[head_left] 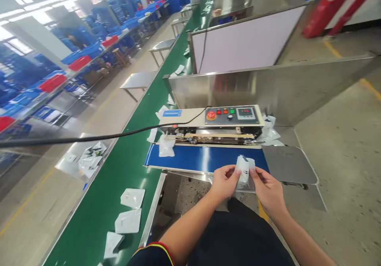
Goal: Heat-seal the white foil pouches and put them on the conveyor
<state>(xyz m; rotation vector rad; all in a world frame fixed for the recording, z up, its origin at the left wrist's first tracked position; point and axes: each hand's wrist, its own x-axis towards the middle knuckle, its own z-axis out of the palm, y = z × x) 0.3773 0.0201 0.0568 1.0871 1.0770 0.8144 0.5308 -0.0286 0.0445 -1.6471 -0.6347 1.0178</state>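
Both my hands hold one small white plastic pouch (244, 170) upright over the near edge of a blue sealer belt (202, 158). My left hand (224, 182) pinches its left side and my right hand (268, 190) pinches its right side. Another white pouch (166, 147) lies on the belt's left end under the sealing head of the band sealer (214, 125). The sealer's control panel (232, 116) shows a red button, small lights and a red digital readout.
A long green conveyor (119, 186) runs along my left with several white pouches (128, 220) on it. A black cable (89, 138) crosses from the left to the sealer. A steel tray (290, 164) sits at the belt's right end; steel guards stand behind. Blue and red crates fill the far left.
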